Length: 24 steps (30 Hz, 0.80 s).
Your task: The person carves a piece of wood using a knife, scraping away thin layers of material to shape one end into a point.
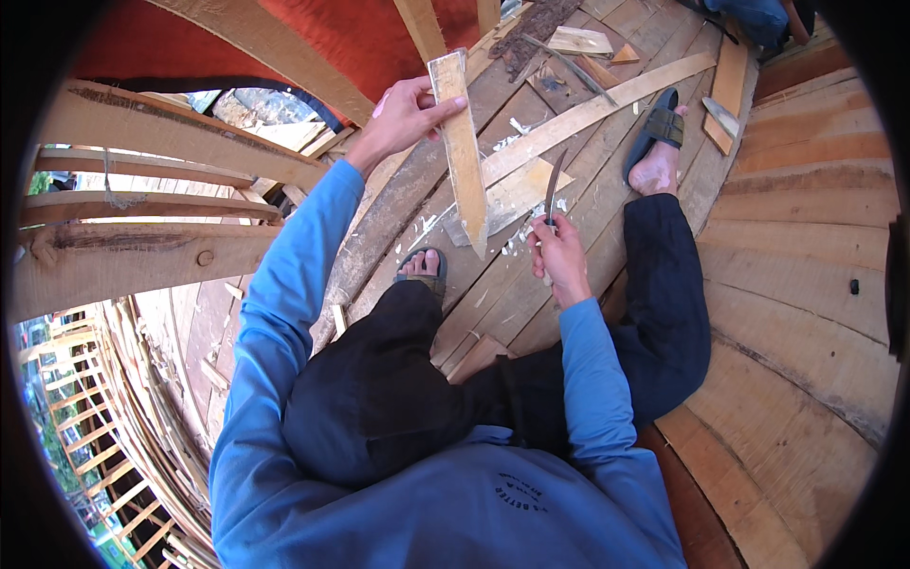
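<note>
Left fingers clamped on slat | right fingers clamped on knife, right of slat | likely whittling | next needs steady slat

Red cloth behind wooden beams

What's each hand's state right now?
Left hand: closed, holding a flat, pointed, pale wooden piece.
Right hand: closed, holding a knife with a slim, curved, dark metal blade.
</note>
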Available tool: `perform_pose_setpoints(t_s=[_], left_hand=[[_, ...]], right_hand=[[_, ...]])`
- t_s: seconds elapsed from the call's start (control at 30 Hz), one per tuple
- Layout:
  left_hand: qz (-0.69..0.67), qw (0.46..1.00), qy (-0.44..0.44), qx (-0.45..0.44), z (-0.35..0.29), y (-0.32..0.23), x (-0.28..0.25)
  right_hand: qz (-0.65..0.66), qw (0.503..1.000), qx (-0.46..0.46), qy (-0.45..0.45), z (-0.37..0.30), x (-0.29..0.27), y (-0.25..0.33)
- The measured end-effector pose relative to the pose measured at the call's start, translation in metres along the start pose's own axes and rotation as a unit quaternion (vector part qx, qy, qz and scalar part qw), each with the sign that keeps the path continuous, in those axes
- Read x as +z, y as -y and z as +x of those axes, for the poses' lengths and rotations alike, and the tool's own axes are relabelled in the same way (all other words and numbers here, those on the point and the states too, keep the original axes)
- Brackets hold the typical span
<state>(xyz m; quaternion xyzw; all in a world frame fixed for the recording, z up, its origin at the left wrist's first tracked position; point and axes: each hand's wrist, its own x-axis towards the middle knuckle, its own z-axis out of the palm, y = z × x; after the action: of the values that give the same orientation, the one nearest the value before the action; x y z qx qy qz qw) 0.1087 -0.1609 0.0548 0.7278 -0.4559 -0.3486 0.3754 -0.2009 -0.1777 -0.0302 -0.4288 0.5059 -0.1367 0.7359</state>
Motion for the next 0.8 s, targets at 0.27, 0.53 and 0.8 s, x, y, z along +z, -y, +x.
perform_pose_setpoints(t_s=[0.27, 0.53, 0.8], left_hand=[[0.014, 0.990, -0.076, 0.122, -0.072, -0.007, 0.012], [0.052, 0.990, -0.047, 0.121, -0.145, -0.007, 0.031], [0.184, 0.959, -0.038, 0.211, -0.169, -0.012, 0.039]], right_hand=[[-0.124, 0.992, -0.012, 0.037, -0.013, 0.002, 0.012], [-0.373, 0.917, -0.130, 0.052, -0.045, 0.023, 0.022], [-0.449, 0.881, -0.145, 0.038, -0.077, 0.035, 0.019]])
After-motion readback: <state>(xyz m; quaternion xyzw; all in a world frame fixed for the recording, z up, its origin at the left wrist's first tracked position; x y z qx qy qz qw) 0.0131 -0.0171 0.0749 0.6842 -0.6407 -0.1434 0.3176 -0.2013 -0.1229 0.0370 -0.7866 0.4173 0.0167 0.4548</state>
